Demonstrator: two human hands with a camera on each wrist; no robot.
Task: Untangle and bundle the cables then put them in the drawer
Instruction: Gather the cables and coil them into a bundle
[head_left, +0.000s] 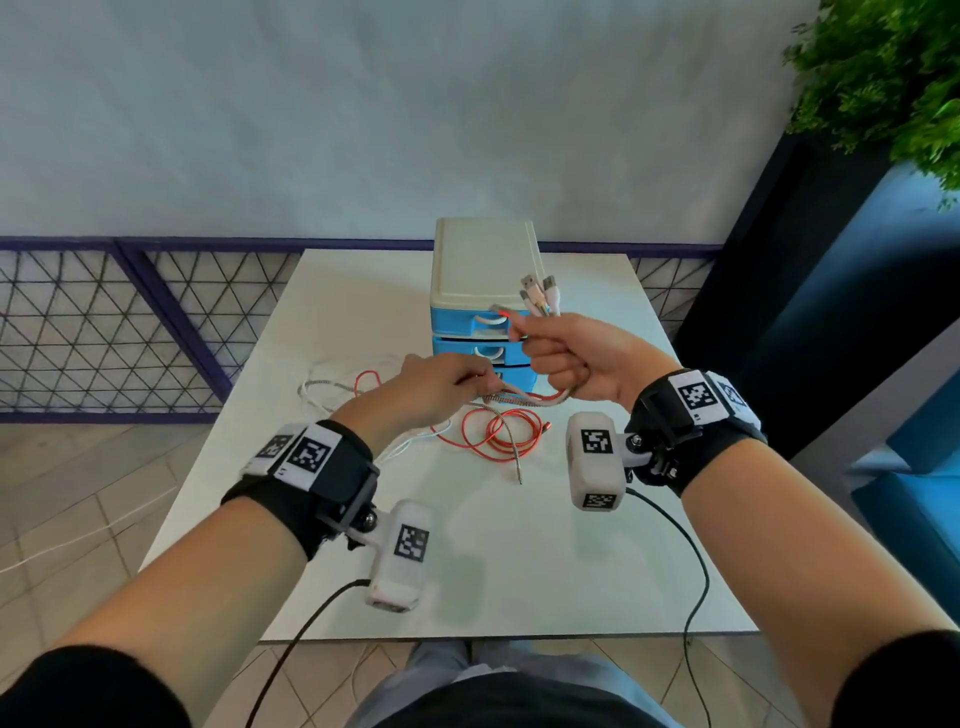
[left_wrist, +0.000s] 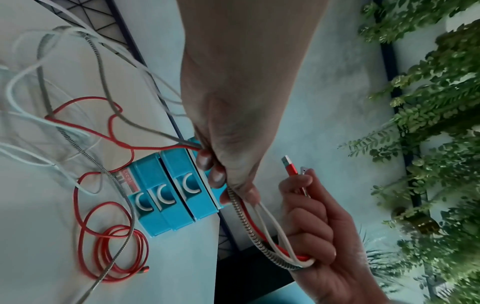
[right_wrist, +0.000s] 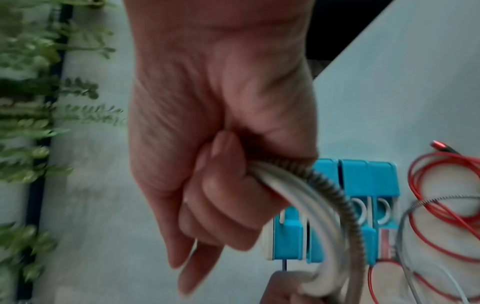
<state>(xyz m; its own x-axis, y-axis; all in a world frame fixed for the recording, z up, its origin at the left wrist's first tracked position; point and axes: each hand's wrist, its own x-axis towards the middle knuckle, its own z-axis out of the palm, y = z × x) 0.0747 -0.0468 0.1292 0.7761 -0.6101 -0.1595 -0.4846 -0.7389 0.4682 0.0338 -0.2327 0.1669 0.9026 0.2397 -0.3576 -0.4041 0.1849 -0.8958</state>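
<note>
My right hand (head_left: 558, 358) grips a bunch of cables (head_left: 540, 400) in its fist above the table, with several USB plugs (head_left: 540, 293) sticking up out of it. The bunch holds white, red and braided grey cables (left_wrist: 262, 232). My left hand (head_left: 447, 387) pinches the same cables a short way to the left, and they hang in a short loop between the two hands (right_wrist: 327, 207). The rest trails onto the table: a red coil (head_left: 506, 434), a grey braided end (head_left: 517, 467) and white loops (head_left: 332, 382). Behind stands a small chest with blue drawers (head_left: 483, 325), all closed.
The white table (head_left: 519, 561) ends close to me, its far edge at a wall. A purple mesh railing (head_left: 130, 322) runs at the left. A dark blue column and green plants (head_left: 883, 78) stand at the right. Black wrist-camera leads (head_left: 696, 561) hang over the table's front.
</note>
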